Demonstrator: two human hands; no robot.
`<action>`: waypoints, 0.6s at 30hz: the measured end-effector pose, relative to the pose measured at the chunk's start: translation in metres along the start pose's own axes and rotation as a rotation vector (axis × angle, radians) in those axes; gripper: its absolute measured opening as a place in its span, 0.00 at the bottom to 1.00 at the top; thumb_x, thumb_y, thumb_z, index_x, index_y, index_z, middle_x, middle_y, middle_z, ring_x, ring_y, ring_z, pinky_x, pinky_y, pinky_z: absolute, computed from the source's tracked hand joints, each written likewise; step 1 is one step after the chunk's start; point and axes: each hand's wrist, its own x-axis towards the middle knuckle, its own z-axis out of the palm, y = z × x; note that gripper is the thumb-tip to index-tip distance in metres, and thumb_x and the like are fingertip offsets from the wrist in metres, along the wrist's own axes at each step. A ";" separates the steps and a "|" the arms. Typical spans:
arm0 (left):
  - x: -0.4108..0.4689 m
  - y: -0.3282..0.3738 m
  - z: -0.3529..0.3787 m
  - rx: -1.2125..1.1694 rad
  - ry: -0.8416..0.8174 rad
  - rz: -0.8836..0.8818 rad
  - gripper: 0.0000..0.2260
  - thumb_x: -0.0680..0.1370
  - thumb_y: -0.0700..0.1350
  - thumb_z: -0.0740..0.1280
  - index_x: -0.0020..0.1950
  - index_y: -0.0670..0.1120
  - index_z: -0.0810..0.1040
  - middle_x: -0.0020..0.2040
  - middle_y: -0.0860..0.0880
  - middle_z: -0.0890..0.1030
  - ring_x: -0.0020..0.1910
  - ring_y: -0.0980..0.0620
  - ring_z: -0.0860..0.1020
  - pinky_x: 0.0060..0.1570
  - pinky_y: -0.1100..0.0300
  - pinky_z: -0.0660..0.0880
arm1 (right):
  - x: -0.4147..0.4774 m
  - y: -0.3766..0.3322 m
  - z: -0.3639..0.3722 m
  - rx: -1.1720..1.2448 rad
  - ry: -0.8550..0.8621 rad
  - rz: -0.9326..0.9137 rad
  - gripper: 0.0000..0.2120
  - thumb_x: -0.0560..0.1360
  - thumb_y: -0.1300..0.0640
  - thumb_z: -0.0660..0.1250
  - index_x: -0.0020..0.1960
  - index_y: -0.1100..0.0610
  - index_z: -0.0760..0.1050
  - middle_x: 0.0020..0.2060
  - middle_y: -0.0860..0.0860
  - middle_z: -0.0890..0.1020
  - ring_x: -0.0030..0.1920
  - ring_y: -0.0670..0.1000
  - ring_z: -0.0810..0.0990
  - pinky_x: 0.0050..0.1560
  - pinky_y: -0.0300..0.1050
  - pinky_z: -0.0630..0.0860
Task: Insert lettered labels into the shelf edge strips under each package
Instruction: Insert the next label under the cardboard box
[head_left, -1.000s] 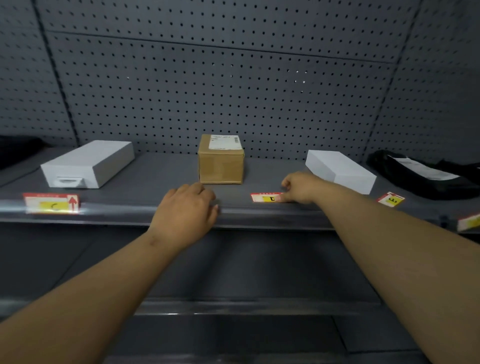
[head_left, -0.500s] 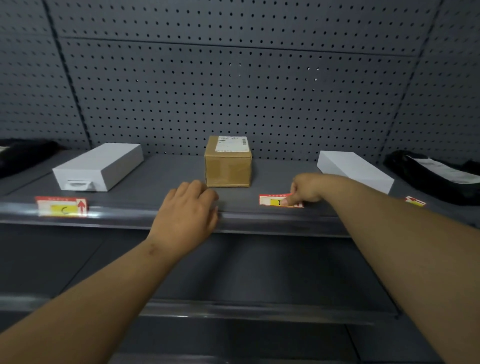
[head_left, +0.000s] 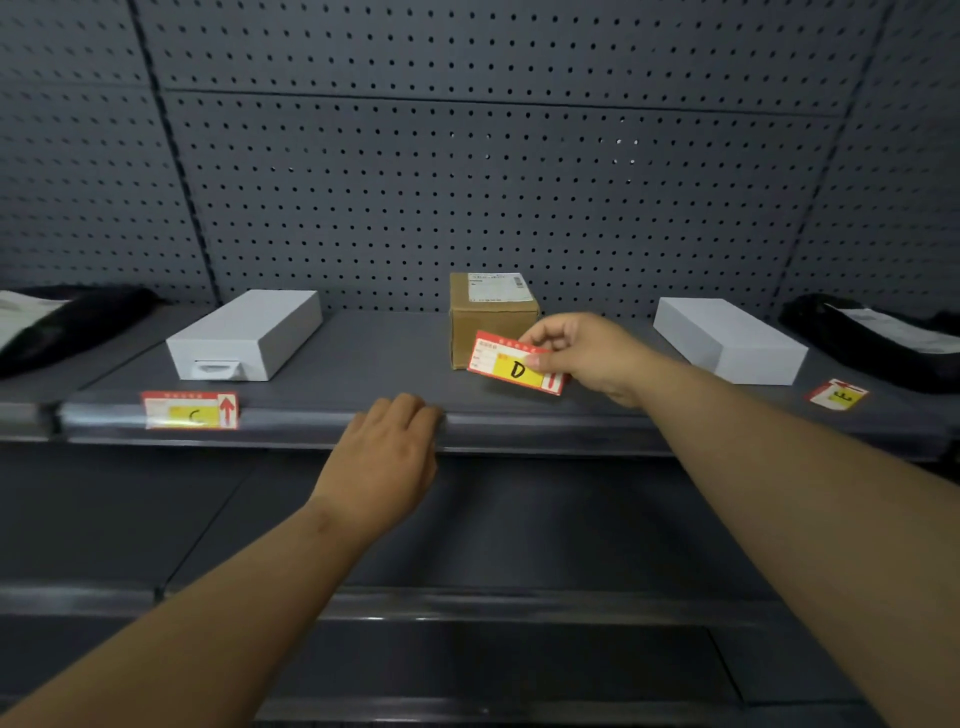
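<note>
My right hand (head_left: 582, 353) pinches a red and yellow label marked D (head_left: 511, 364) and holds it in the air in front of the brown cardboard box (head_left: 491, 317). My left hand (head_left: 387, 457) rests palm down on the shelf edge strip (head_left: 545, 423), fingers curled over its top, below and left of the box. A label marked C (head_left: 189, 410) sits in the strip under the left white box (head_left: 249, 335). A label marked E (head_left: 836, 394) lies flat on the shelf by the right white box (head_left: 727, 340).
Black bags with white paper lie at the far left (head_left: 67, 327) and far right (head_left: 872, 338) of the shelf. A perforated grey back panel (head_left: 467, 182) rises behind. A lower shelf (head_left: 467, 603) juts out beneath my arms.
My right hand has picked the D label up off the shelf and raised it in front of the brown box. The left hand stays on the strip.
</note>
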 end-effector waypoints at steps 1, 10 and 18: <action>-0.001 -0.001 0.001 -0.007 -0.003 -0.007 0.12 0.69 0.41 0.67 0.51 0.41 0.78 0.44 0.41 0.79 0.38 0.39 0.78 0.39 0.51 0.77 | -0.002 -0.001 0.004 -0.019 0.003 0.001 0.07 0.75 0.68 0.65 0.52 0.63 0.77 0.37 0.49 0.80 0.37 0.44 0.78 0.42 0.36 0.76; 0.006 -0.001 0.004 -0.119 -0.007 -0.080 0.14 0.76 0.43 0.62 0.61 0.43 0.72 0.58 0.42 0.72 0.56 0.42 0.70 0.56 0.50 0.68 | -0.017 -0.006 0.034 -0.248 0.079 0.014 0.10 0.74 0.67 0.66 0.55 0.62 0.77 0.44 0.57 0.81 0.41 0.49 0.77 0.44 0.40 0.75; 0.011 0.002 0.004 -0.104 -0.066 -0.079 0.13 0.78 0.46 0.59 0.62 0.44 0.70 0.61 0.44 0.68 0.58 0.44 0.67 0.59 0.52 0.65 | -0.013 -0.013 0.050 -0.404 0.194 -0.038 0.09 0.75 0.65 0.66 0.54 0.59 0.79 0.34 0.41 0.72 0.37 0.42 0.72 0.34 0.32 0.65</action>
